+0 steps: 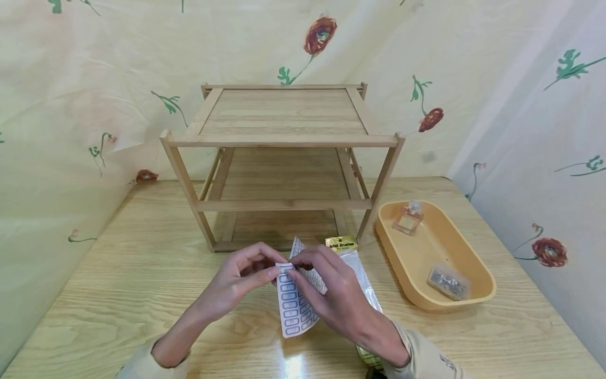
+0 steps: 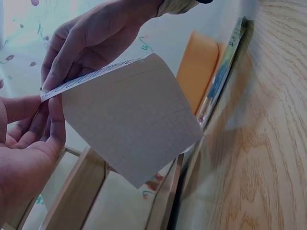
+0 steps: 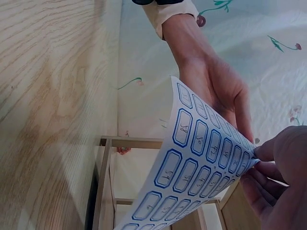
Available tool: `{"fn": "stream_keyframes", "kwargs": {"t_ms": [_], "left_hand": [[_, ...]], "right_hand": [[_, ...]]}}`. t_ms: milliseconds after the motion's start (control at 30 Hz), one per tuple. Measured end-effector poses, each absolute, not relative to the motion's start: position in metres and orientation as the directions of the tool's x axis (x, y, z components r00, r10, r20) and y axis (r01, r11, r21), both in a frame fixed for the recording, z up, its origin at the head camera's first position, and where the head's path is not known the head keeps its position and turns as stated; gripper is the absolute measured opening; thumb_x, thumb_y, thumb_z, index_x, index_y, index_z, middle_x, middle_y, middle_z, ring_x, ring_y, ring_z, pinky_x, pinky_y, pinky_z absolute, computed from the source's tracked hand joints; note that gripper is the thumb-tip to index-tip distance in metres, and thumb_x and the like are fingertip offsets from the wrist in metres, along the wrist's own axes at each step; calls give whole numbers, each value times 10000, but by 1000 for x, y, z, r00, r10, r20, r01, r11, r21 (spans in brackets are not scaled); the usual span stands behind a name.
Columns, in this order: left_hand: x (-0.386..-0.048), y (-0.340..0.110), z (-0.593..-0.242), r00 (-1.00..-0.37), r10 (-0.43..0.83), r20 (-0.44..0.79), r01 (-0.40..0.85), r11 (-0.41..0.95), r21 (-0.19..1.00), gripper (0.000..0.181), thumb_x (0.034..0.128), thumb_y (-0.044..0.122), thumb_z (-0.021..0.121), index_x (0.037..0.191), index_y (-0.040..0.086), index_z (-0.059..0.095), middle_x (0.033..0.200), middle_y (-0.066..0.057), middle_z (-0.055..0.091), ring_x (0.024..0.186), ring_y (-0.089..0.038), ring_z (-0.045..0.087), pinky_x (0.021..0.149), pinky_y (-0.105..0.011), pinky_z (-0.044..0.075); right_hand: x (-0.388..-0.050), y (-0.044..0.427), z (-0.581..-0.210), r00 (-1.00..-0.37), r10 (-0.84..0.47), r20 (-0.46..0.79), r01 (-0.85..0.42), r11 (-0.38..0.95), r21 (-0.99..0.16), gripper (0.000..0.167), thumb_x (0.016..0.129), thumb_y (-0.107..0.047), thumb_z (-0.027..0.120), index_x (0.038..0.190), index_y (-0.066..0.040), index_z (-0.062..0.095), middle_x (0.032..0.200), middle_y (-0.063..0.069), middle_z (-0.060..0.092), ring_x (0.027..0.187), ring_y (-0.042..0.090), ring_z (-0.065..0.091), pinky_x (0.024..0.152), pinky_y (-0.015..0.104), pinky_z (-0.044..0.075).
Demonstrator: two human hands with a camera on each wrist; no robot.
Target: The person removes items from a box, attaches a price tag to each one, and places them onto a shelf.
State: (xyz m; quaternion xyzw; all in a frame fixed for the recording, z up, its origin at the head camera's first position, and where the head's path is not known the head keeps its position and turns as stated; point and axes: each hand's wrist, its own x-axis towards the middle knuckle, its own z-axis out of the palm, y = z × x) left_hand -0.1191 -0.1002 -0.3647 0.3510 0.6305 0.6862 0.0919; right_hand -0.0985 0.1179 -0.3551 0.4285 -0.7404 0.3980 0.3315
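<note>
Head view: label sheet (image 1: 290, 310), columns downward

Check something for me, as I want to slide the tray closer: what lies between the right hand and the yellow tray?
In the head view, the Artist Brushes packet lies between the right hand and the yellow tray, then bare tabletop.

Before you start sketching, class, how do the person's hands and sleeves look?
The left hand and right hand wear no gloves. The left sleeve and right sleeve are pale beige, leaving the wrists bare. The right one bears a small dark marking, too small to read. A black item, mostly cut off, shows by the left sleeve.
</note>
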Motion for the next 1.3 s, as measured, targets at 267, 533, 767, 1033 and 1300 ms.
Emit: {"fn": "stream_keyframes", "kwargs": {"t_ms": [267,533,767,1033,1300], "left_hand": [[-119,-100,-366,-745,554,372,327,-183,927,169,1024,-15,564,1170,-62,634,1084,-153,677,907,-188,645,795,-316,574],[-120,-101,-366,-734,561,383,332,-195,923,165,1021,-27,562,1164,-76,627,1112,-162,682,936,-192,656,811,-310,576],[-121,-101,-366,-727,563,393,339,-202,919,166,1016,-33,564,1163,-80,627,1117,-169,675,937,-186,657,819,-319,581],[-120,-101,-366,-735,557,388,353,-175,919,160,1024,-16,571,1159,-64,640,1092,-152,679,917,-177,642,792,-301,571],[-115,-96,-365,-783,509,358,377,-70,923,154,1001,13,648,1153,11,673,1067,-114,728,949,-232,689,814,-340,587]], "right_hand": [[-98,117,-357,-411,-363,836,-894,338,-293,210,1063,-171,598,1059,34,644,1020,100,677,941,249,690,871,244,564],[-97,117,-358,-379,-362,852,-899,364,-245,216,1064,-165,598,1082,47,635,1023,110,704,949,266,713,897,288,571],[-98,117,-359,-365,-362,858,-900,373,-225,206,1064,-157,596,1061,45,635,1021,117,706,937,269,713,879,299,580],[-99,118,-358,-335,-365,869,-904,385,-186,190,1059,-154,603,1009,25,639,1013,109,698,929,251,703,869,301,579],[-100,119,-357,-399,-364,841,-878,416,-237,163,1056,-142,597,958,-16,634,950,52,640,864,205,632,795,271,543]]}}
